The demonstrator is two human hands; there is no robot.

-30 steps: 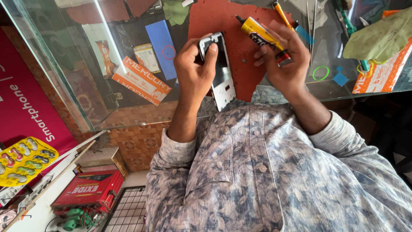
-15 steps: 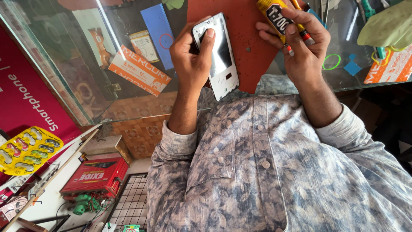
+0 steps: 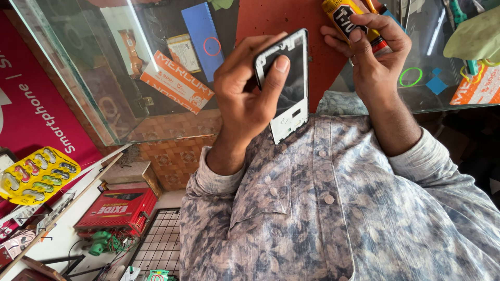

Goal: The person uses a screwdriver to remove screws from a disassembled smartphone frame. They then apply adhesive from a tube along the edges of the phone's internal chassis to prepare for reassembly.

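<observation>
My left hand (image 3: 247, 99) grips a white phone frame (image 3: 288, 91) with a dark inner panel, thumb pressed on its upper edge; the frame is lifted off the counter and tilted toward me. My right hand (image 3: 372, 60) is closed around a yellow and black glue tube (image 3: 341, 13) with a red band, just right of the frame's top. Under both hands lies a red work mat (image 3: 271, 21) on the glass counter (image 3: 104, 83).
Inside the glass counter lie a blue card (image 3: 203, 36) and an orange and white box (image 3: 176, 81). A green cloth (image 3: 476, 36) sits at the right. A red box (image 3: 117, 208), a wire rack (image 3: 156, 244) and a yellow blister pack (image 3: 36, 174) are at lower left.
My left hand has raised the phone frame off the mat and brought it closer, turning its dark side up. My right hand with the glue tube has shifted nearer the frame.
</observation>
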